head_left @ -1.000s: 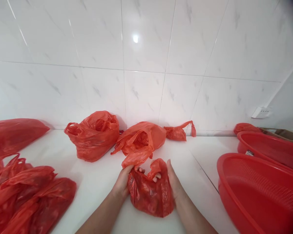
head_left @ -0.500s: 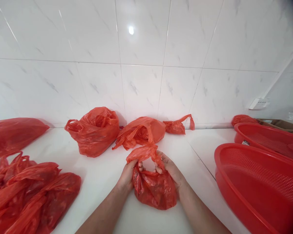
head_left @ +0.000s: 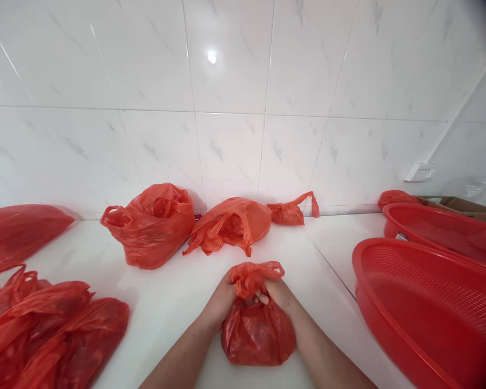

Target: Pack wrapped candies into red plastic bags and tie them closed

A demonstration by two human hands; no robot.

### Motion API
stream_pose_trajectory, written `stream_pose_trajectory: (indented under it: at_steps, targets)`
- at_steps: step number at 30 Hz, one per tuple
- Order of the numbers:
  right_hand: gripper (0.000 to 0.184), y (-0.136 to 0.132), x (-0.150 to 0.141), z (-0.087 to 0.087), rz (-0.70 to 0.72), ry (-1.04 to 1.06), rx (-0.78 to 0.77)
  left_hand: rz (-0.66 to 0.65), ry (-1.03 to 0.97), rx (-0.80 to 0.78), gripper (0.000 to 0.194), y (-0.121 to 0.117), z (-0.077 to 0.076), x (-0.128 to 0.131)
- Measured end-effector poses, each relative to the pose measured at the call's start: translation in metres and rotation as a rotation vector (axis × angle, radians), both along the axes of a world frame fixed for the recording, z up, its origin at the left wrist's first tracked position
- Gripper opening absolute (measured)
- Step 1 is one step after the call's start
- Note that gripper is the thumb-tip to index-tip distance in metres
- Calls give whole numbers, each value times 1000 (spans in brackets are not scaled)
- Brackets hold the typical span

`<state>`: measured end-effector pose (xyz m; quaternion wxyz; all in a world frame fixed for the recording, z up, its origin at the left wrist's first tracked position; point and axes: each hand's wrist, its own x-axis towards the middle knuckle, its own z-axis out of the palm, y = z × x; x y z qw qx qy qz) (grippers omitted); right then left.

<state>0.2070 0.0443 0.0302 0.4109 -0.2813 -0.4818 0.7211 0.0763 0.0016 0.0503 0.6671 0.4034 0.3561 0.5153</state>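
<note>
A small filled red plastic bag (head_left: 259, 335) sits on the white tabletop between my arms, its contents not to be made out. My left hand (head_left: 225, 294) closes on the left side of its gathered neck. On the other side my right hand (head_left: 277, 294) grips the neck too, a few fingertips showing at the middle. The bag's handles bunch up over both hands and hide most of the fingers. Just beyond lies another red plastic bag (head_left: 243, 216), its mouth toward me.
An upright red bag (head_left: 154, 232) and a small tied bag (head_left: 287, 213) stand along the tiled wall. Several red bags (head_left: 56, 329) pile up at left, near a long one (head_left: 20, 232). Red plastic baskets (head_left: 372, 302) and a cardboard box (head_left: 465, 208) occupy the right.
Both hands have drawn the bag's neck together; the gap between them has closed and the handles are now bunched. The view has shifted slightly.
</note>
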Motion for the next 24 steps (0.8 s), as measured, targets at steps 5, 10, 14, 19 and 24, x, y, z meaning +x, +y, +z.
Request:
stream_pose_trajectory:
  at_steps: [5, 10, 14, 19, 24]
  targets:
    - [30, 10, 5, -3, -122, -113, 15, 331, 297, 271, 66, 2, -9, -3]
    - [27, 10, 3, -3, -149, -158, 37, 413, 638, 587, 32, 3, -10, -10]
    - [24, 8, 6, -2, -51, -28, 5, 407, 549, 426, 13, 5, -14, -13]
    - [57, 9, 12, -3, 81, 137, -22, 468, 527, 284, 9, 12, -19, -17]
    - [31, 7, 12, -4, 26, -85, 135, 373, 398, 222, 10, 14, -21, -19]
